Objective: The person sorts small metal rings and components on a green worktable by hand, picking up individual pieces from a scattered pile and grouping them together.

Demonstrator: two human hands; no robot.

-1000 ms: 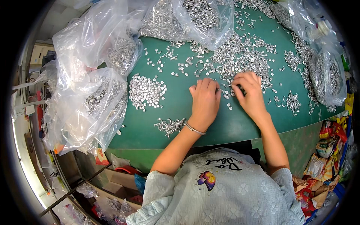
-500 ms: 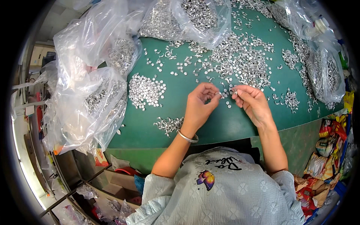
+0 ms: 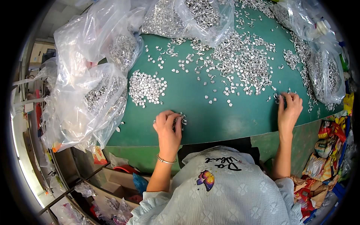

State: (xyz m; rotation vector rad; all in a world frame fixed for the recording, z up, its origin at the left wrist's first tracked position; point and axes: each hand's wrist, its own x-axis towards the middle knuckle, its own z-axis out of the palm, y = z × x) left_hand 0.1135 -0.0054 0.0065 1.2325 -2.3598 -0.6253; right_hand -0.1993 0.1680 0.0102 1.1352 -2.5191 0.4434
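Note:
My left hand (image 3: pixel 168 129) is over a small heap of curved silver metal pieces (image 3: pixel 183 119) near the table's front edge. Its fingers are bent toward the thumb, and whatever they hold is hidden. Out to the right, my right hand (image 3: pixel 290 110) reaches down onto another small heap of curved metal pieces (image 3: pixel 291 91). Its fingers curl together with the thumb at the heap; I cannot make out what is in them. Several small flower-shaped metal pieces (image 3: pixel 229 102) lie between the hands. A rounded pile of flower-shaped pieces (image 3: pixel 146 88) sits beyond my left hand.
A large loose spread of metal pieces (image 3: pixel 243 62) covers the far middle of the green table (image 3: pixel 225 123). Clear plastic bags of metal parts stand at the left (image 3: pixel 86 101), back (image 3: pixel 202 18) and right (image 3: pixel 324 75). Colourful packets (image 3: pixel 326 144) are stacked beside the table, lower right.
My hands have parted from the middle of the table. The left moved left and nearer to me, onto the small heap; the right moved right, onto the other heap.

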